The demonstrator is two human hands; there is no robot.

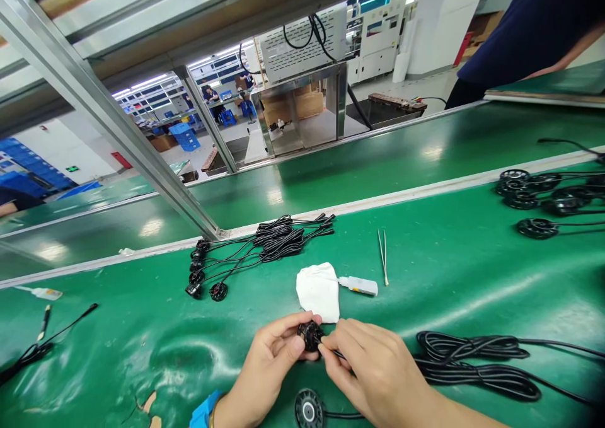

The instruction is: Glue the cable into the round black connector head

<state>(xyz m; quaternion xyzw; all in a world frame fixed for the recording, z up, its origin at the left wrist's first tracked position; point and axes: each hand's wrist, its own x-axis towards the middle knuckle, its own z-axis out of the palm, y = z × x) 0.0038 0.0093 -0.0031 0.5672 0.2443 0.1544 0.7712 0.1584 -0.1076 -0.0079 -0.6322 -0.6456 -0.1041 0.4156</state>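
Note:
Between the thumb and fingers of my left hand (278, 349) is a small round black part with a slotted rim (309, 335). My right hand (368, 358) is closed in a pinch on a black cable (338, 353) right beside that part; the fingers hide where the two meet. Below my hands lies another round black part with a pale centre ring (309, 410), its cable running right. Just beyond my hands are a white cloth (320, 289) and a small bottle with a narrow nozzle (360, 285). Tweezers (383, 258) lie further right.
Bundled black cables (281, 237) with round ends lie at the back left. Coiled cables (477, 365) are beside my right forearm, and more round parts (539, 227) sit at the far right. A metal post (142, 125) stands left. A person in dark clothing (529, 31) is at upper right.

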